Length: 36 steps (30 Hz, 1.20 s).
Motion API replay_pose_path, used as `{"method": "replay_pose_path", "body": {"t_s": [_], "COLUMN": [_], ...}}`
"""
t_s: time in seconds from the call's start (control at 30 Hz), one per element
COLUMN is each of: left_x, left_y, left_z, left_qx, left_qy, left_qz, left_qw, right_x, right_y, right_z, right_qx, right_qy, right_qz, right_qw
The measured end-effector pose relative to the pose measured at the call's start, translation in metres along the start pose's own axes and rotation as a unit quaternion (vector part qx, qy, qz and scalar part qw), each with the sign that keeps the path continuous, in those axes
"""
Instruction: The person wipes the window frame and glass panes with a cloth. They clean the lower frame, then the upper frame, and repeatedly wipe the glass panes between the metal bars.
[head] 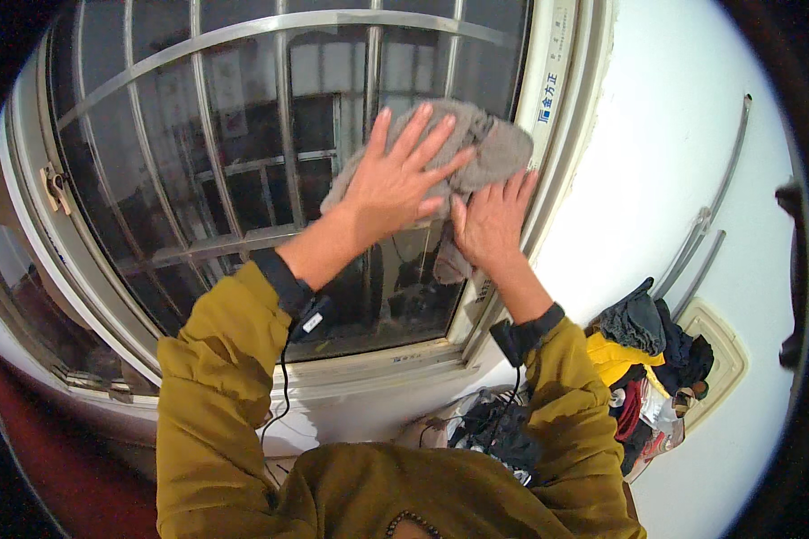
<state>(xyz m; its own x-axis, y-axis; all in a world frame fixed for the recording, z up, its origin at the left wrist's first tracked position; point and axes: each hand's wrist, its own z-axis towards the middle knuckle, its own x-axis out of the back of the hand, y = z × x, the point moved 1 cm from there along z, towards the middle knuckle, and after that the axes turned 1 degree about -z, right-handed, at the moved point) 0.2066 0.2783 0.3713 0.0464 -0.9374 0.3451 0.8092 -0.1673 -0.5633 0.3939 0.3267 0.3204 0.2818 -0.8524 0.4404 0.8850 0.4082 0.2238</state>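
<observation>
A thick grey cloth (505, 151) lies bunched against the dark window pane (256, 175), near the right side of its frame. My left hand (401, 172) holds it flat against the glass from above, palm down and fingers spread. Just right of and below it, my right hand (492, 222) rests on the cloth's lower right part, fingertips close to the white frame (536, 135). A fold of the cloth hangs below my right palm. How far the right fingers curl around the fabric is hidden.
Metal security bars (209, 121) stand behind the glass. A window latch (55, 188) sits on the left frame. Piled clothes (630, 323) and a cream plastic lid (725, 357) are against the white wall (654, 155). Cables (284, 377) hang from both wrists. Below the sill is a dark heap (499, 428).
</observation>
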Motion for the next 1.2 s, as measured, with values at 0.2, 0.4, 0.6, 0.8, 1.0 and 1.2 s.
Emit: {"method": "replay_pose_path", "body": {"t_s": [0.2,0.4,0.6,0.8,1.0,1.2], "left_x": [-0.005,0.011,0.047,0.097,0.122,0.114], "left_y": [0.026,-0.021,-0.097,-0.191,-0.24,-0.223], "left_z": [-0.043,-0.016,0.033,0.074,0.082,0.043], "left_qx": [-0.017,-0.01,0.02,0.045,0.097,0.093], "left_qy": [-0.039,0.001,0.082,0.109,0.155,0.194], "left_qz": [-0.037,-0.001,0.083,0.178,0.207,0.197], "left_qw": [0.998,1.0,0.993,0.977,0.961,0.957], "right_x": [-0.012,-0.011,0.018,0.057,0.086,0.083], "right_y": [-0.02,-0.03,-0.036,-0.051,-0.077,-0.097], "right_z": [-0.047,-0.005,0.1,0.22,0.278,0.252], "right_qx": [-0.009,-0.025,0.042,0.104,0.135,0.151], "right_qy": [-0.115,-0.04,0.177,0.326,0.378,0.348], "right_qz": [0.014,0.021,0.038,-0.006,0.002,0.061], "right_qw": [0.993,0.999,0.983,0.94,0.916,0.923]}}
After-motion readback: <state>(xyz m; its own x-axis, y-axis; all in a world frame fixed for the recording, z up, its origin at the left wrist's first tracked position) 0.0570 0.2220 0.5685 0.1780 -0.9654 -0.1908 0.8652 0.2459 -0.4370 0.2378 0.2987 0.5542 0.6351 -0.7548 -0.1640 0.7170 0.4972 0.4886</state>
